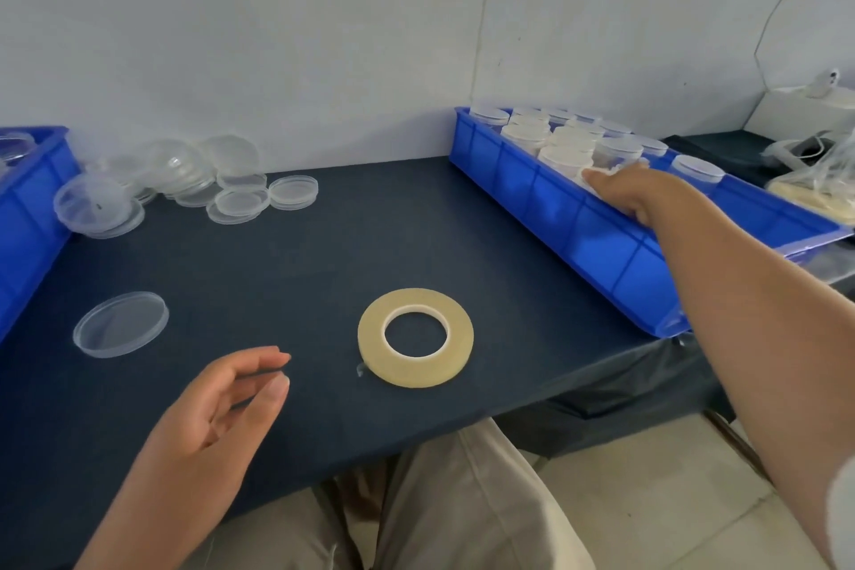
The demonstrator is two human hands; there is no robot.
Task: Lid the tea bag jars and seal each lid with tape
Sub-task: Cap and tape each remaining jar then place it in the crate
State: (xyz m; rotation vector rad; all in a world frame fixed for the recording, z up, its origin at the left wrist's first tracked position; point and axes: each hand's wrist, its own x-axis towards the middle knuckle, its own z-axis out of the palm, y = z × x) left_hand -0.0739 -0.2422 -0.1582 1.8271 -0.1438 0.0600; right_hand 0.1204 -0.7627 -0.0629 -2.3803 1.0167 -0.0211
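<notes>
Blue plastic tray (578,241), right of dark bench (324,255), holds clear round tea bag jars (566,155): fetching one
Right hand (643,194) fingers draped over nearest jar, grip cannot be told; left hand (222,403) fingers slack, empty; lift straight up, set beside flat clear round lid (121,324)

Table cover (324,255): dark navy, plain.
Tape roll (416,369): pale translucent yellow, with a white core.
Right tray (578,231): bright blue, plain.
Left tray (27,208): same bright blue.
Loose lid (121,324): clear, colourless.
Lid pile (185,181): clear, faintly milky.
Jars (564,155): clear walls, cream-white contents.
Wall (277,37): pale grey-white.
Trousers (462,500): beige.
</notes>
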